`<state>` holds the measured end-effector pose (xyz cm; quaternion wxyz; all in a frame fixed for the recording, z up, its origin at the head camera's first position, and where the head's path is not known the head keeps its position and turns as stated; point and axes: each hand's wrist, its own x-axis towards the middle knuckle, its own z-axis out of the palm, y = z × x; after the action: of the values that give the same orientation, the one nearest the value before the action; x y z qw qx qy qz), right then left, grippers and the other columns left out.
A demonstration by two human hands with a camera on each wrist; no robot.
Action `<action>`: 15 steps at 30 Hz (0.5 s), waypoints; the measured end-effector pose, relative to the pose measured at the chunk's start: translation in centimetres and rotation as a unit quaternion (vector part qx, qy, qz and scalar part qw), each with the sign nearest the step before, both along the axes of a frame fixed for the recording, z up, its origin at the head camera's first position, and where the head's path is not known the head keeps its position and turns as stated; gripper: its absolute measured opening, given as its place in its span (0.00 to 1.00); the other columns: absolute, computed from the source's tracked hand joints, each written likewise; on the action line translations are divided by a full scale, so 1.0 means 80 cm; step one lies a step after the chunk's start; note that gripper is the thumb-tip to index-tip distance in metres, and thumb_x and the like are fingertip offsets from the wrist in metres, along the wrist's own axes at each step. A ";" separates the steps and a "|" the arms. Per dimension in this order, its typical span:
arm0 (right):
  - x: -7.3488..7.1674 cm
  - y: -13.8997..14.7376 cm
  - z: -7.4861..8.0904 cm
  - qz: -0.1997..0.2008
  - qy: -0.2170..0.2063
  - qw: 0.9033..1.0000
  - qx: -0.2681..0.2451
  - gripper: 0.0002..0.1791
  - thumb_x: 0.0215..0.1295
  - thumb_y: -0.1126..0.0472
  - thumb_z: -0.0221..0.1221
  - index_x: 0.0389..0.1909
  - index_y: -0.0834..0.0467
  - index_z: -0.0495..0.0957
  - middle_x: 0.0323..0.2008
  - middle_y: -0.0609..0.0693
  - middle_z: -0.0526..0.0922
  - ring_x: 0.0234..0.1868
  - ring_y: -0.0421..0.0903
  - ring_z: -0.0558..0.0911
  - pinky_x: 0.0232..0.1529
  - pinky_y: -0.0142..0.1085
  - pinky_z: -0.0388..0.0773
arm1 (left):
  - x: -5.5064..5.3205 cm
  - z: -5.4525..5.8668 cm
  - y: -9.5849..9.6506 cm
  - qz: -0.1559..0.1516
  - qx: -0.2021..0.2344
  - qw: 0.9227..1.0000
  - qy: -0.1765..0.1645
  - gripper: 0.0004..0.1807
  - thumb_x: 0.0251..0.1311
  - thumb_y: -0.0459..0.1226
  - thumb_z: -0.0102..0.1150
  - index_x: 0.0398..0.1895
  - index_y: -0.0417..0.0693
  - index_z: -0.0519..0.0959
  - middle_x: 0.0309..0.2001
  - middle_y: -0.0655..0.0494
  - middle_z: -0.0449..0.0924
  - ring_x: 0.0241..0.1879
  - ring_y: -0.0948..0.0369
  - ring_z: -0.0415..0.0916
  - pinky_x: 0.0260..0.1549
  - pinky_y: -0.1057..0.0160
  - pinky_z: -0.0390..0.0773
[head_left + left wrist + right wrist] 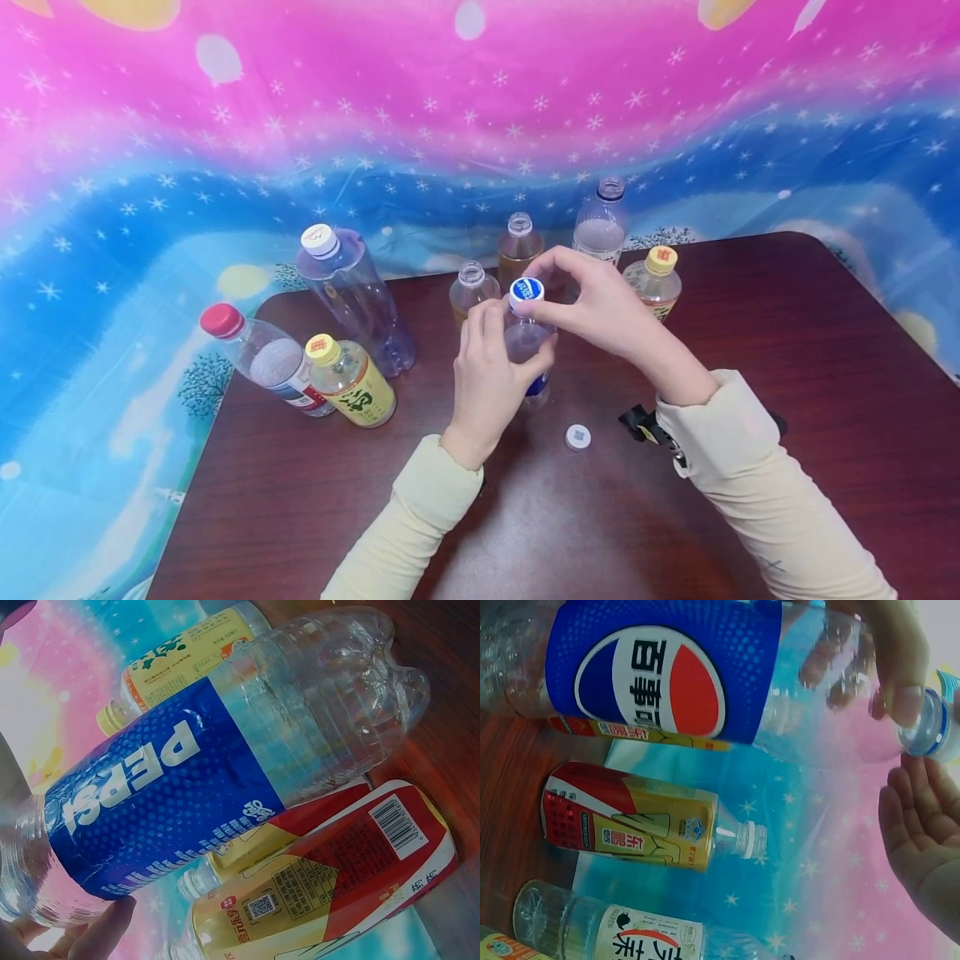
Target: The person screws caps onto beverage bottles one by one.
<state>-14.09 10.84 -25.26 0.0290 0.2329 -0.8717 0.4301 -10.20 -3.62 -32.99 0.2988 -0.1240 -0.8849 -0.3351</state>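
Note:
An upright clear Pepsi bottle with a blue label stands at the middle of the table. My left hand grips it round the shoulder, thumb on the right side and fingers on the left. Over its mouth sits a white cap with a blue top, which my right hand pinches between thumb and forefinger. In the right wrist view the right hand's other fingers hang loosely below the bottle neck. A loose white cap lies on the table in front of the bottle.
Behind the hands stand uncapped bottles: two with red-and-gold labels and a taller clear one. A yellow-capped bottle is at right. At left are a large white-capped bottle, a red-capped bottle and another yellow-capped one.

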 end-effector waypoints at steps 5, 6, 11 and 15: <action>-0.001 0.001 -0.003 0.049 0.004 0.999 0.013 0.23 0.60 0.59 0.63 0.57 0.59 0.74 0.54 0.53 0.79 0.54 0.49 0.78 0.58 0.46 0.72 | 0.000 -0.001 -0.001 0.001 -0.002 1.000 0.002 0.31 0.50 0.49 0.69 0.52 0.43 0.69 0.47 0.48 0.72 0.46 0.55 0.73 0.41 0.56 0.83; -0.001 0.003 -0.002 0.066 0.008 0.998 0.013 0.23 0.62 0.60 0.61 0.59 0.59 0.73 0.57 0.53 0.78 0.57 0.49 0.77 0.60 0.48 0.71 | 0.000 -0.001 -0.001 0.001 -0.003 1.000 0.002 0.31 0.50 0.49 0.69 0.52 0.43 0.69 0.47 0.48 0.72 0.46 0.55 0.73 0.41 0.56 0.83; 0.002 0.011 0.002 0.101 0.021 0.994 0.021 0.20 0.66 0.62 0.55 0.59 0.56 0.75 0.58 0.51 0.79 0.56 0.47 0.76 0.57 0.48 0.73 | 0.000 0.000 0.000 0.002 -0.003 1.000 0.001 0.31 0.50 0.50 0.69 0.52 0.43 0.69 0.47 0.49 0.73 0.46 0.54 0.73 0.41 0.55 0.83; 0.001 0.012 0.005 0.078 0.016 0.996 0.032 0.19 0.65 0.60 0.58 0.57 0.55 0.77 0.55 0.51 0.80 0.53 0.46 0.77 0.54 0.46 0.74 | 0.000 0.001 -0.001 0.000 0.001 1.000 -0.002 0.31 0.49 0.49 0.69 0.52 0.44 0.70 0.48 0.49 0.73 0.47 0.54 0.73 0.41 0.55 0.83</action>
<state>-13.97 11.84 -24.83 0.0017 0.3081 -0.8636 0.3990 -10.22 -3.67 -32.92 0.2969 -0.1229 -0.8854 -0.3359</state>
